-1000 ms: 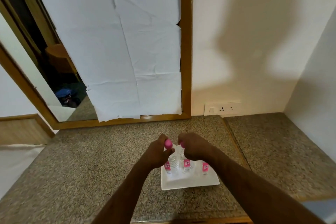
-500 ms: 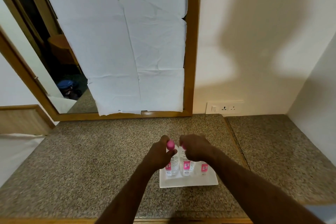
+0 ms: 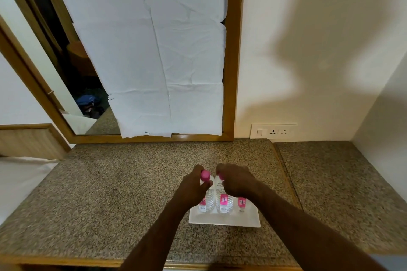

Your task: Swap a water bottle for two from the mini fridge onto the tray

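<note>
Three clear water bottles with pink labels stand upright in a row on a white rectangular tray point(image 3: 224, 220). The left bottle point(image 3: 206, 199) and the middle bottle point(image 3: 224, 201) stand touching or nearly so; the right bottle point(image 3: 241, 203) stands just beside the middle one, its upper part hidden behind the right wrist.

The left hand point(image 3: 193, 186) is curled about the neck of the left bottle, thumb and fingers closed just below its pink cap point(image 3: 205, 175), which shows in full. The right hand point(image 3: 234, 182) is closed over the top of the middle bottle; only a sliver of pink shows under the fingers. Whether either bottle base is fully seated on the tray cannot be told.

The tray lies flat on a speckled granite desk point(image 3: 110, 193), toward the near edge, at about 5 o'clock from the desk's centre. At 12 o'clock from the tray, a wood-framed mirror point(image 3: 237, 50) rests on the desk, largely covered by white paper sheets point(image 3: 154, 50). At 1 o'clock, a wall socket plate point(image 3: 273, 131) sits just above the desk. At 9 o'clock, beyond the desk edge, white bedding point(image 3: 19, 178) shows.
</note>
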